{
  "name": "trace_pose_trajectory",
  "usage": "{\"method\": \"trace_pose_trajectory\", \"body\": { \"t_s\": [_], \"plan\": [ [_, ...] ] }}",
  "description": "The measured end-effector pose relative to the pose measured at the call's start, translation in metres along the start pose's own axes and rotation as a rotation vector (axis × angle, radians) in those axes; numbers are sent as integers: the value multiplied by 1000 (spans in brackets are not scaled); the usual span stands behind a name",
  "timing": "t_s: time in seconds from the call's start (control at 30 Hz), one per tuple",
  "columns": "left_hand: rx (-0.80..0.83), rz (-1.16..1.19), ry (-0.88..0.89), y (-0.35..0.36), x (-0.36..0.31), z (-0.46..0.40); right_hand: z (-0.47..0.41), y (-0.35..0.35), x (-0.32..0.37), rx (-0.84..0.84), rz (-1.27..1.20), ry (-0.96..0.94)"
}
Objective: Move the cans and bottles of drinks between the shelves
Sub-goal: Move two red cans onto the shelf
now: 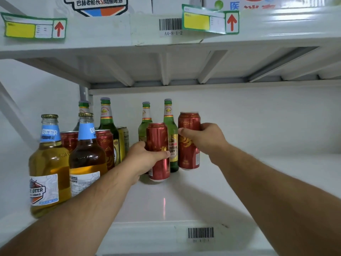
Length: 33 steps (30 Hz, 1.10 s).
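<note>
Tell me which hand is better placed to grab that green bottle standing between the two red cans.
Neither of the hands is free: the left hand grips one red can, the right hand the other red can. Once a can is set down, I'd lean right; the green bottle stands nearer its fingertips.

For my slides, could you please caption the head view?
Left hand and right hand each grip a red beer can beside green beer bottles on a white shelf.

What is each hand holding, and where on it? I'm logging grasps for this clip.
Left hand grips a red can around its middle. Right hand grips another red can around its upper half. Each grip wraps the can's side.
</note>
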<state>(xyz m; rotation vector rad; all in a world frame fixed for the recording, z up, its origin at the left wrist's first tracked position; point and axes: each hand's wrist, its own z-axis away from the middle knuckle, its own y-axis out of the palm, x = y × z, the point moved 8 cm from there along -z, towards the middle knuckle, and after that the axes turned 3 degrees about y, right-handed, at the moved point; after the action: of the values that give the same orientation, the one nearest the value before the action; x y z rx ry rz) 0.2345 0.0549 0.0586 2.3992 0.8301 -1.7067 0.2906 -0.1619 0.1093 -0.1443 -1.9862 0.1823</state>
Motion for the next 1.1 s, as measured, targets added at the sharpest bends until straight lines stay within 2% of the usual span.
{"method": "trace_pose_trajectory", "body": {
  "t_s": [0.37, 0.77, 1.1],
  "plan": [
    [240, 72, 76, 94, -46, 41, 51, -115, 6, -163, 25, 11],
    [356, 104, 152, 214, -111, 96, 98, -258, -1, -296, 97, 9],
    [386, 134, 180, 331, -174, 158, 125, -392, -15, -276, 129, 7]
  ]
}}
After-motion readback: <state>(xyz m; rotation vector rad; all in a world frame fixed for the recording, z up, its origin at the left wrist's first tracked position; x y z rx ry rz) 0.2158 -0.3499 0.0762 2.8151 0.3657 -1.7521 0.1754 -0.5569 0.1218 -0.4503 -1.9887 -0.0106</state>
